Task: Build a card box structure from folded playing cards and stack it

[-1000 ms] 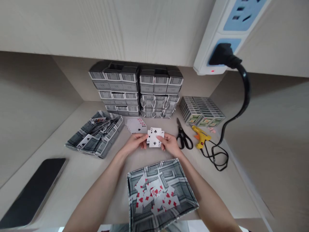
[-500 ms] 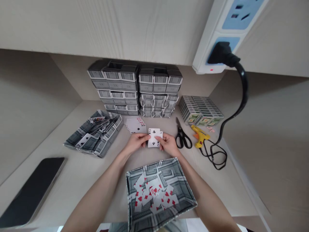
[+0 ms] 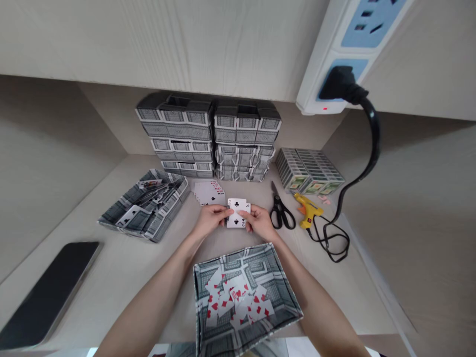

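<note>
Between my two hands are playing cards (image 3: 237,218), a two of clubs in front with another card's edge showing behind it on the right. My left hand (image 3: 212,219) pinches their left side, my right hand (image 3: 259,219) their right side, with both thumbs on the front. Just beyond my left hand, a fan of face-up cards (image 3: 208,193) lies on the desk. Below my hands, close to my body, a tray made of playing cards (image 3: 256,255) holds cut pieces of red-suit cards (image 3: 241,300).
To the left are a card-built box (image 3: 167,223) with loose cards and a black phone (image 3: 48,292). Stacked card-built boxes (image 3: 174,130) stand at the back. On the right lie black-handled scissors (image 3: 281,213), a yellow glue gun (image 3: 308,210) and card packs (image 3: 310,171); a plugged cable (image 3: 375,134) hangs from a power strip.
Almost nothing differs. The held cards have shifted very slightly to the left, and both hands keep their pinch.
</note>
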A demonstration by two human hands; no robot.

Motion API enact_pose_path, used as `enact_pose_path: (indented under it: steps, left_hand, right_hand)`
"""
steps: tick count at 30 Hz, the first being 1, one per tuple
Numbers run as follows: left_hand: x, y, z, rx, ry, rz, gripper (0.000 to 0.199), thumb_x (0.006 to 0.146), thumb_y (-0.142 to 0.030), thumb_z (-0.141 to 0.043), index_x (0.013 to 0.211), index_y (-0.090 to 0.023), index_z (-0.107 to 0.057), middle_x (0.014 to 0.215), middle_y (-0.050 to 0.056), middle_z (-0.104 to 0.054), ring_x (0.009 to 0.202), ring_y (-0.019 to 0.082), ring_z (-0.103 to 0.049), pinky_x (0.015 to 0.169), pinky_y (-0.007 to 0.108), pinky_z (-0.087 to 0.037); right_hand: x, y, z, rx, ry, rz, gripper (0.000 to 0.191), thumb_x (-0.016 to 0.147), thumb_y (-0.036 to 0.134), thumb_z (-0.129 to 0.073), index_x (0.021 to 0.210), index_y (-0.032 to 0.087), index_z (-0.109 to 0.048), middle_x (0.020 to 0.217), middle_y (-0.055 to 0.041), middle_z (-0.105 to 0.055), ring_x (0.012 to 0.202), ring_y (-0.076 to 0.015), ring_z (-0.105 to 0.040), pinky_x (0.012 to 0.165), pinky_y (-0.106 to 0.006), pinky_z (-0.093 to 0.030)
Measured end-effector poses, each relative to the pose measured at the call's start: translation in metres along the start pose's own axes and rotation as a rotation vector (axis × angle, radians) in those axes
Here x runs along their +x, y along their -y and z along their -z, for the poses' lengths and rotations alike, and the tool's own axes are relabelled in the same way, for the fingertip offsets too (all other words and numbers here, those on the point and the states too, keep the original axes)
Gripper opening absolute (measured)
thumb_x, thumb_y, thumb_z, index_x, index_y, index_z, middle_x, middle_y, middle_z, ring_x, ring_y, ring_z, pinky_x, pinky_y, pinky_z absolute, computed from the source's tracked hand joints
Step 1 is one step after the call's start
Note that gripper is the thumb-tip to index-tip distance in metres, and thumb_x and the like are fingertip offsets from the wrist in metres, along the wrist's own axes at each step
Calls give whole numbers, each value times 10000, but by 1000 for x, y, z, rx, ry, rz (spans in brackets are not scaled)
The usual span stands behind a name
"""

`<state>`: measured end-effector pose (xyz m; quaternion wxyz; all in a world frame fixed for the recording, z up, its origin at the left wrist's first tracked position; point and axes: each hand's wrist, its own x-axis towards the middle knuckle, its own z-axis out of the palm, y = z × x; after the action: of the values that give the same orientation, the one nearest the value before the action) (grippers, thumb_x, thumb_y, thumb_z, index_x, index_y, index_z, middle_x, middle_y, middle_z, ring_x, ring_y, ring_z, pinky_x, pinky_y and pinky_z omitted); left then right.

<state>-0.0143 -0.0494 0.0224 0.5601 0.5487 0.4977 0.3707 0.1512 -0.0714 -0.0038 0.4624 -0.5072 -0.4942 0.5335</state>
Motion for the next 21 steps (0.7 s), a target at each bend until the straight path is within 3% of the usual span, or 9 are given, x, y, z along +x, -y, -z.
enact_pose_path:
  steps: [7,15,21]
  left_hand:
    - [4,9,-2,23,-51,-52,394,596,-507,-634,511,-131,-556,369,-51,-428,373,56,-331,405,198,-230]
    - [5,20,-12,243,-178,-273,402,738,-460,-484,485,-158,-407,454,-47,-354,466,74,-319,455,199,-229]
    - [1,22,-16,359,-222,-267,436,746,-473,-447,442,-161,-424,417,-7,-415,452,95,-339,458,223,-194]
  right_hand:
    - [0,1,-2,-40,-7,36,323,643,462,-632,706,150,-572,414,61,-496,284,-45,-334,278,-178,-242]
    - [-1,1,-3,-80,56,15,304,663,432,-626,756,144,-595,507,37,-561,332,-44,-339,302,-175,-252]
    - [-1,2,0,-71,85,18,306,678,424,-617,793,141,-603,519,39,-558,343,-45,-341,312,-177,-251]
